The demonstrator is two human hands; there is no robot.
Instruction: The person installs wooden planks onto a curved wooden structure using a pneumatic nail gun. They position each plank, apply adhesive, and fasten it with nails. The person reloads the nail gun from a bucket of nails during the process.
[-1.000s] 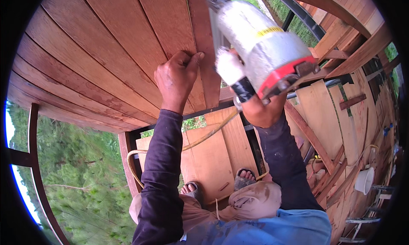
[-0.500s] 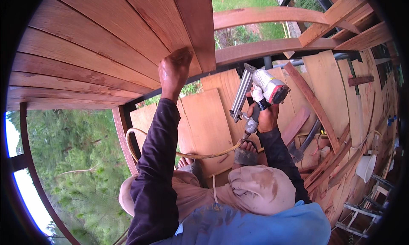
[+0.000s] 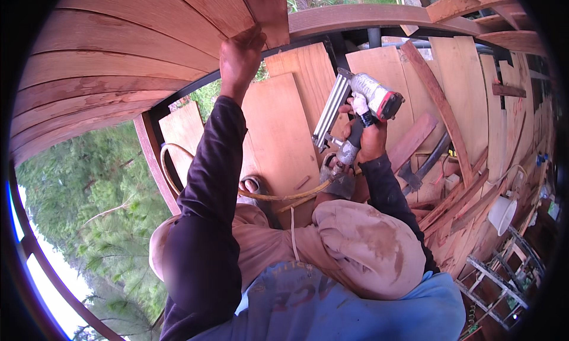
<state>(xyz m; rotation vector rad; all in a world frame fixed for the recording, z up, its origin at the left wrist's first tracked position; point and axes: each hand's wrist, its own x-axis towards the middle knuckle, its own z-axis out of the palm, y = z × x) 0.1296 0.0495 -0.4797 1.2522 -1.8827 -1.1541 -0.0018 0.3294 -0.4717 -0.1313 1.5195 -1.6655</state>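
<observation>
My left hand (image 3: 240, 62) is raised with its fingers curled at the end of a reddish wooden board (image 3: 264, 12) in the slatted panel (image 3: 136, 36) at upper left; exactly what its fingertips hold is partly hidden. Lower right of it, my right hand (image 3: 370, 136) grips a silver pneumatic nail gun (image 3: 376, 95) with a red rim and a long slotted magazine (image 3: 331, 109). A tan air hose (image 3: 278, 196) runs from the gun's handle across my feet and loops to the left.
Plywood sheets (image 3: 272, 122) lie beneath me. Loose timber strips (image 3: 441, 110), a white bucket (image 3: 501, 215) and an aluminium ladder (image 3: 492, 282) are at the right. A curved wooden rail (image 3: 367, 18) crosses the top. Trees (image 3: 83, 205) show beyond the frame at left.
My right hand has lowered the nail gun from beside the panel to over the plywood. The view has shifted, with the panel higher in frame; my left hand stays at the board.
</observation>
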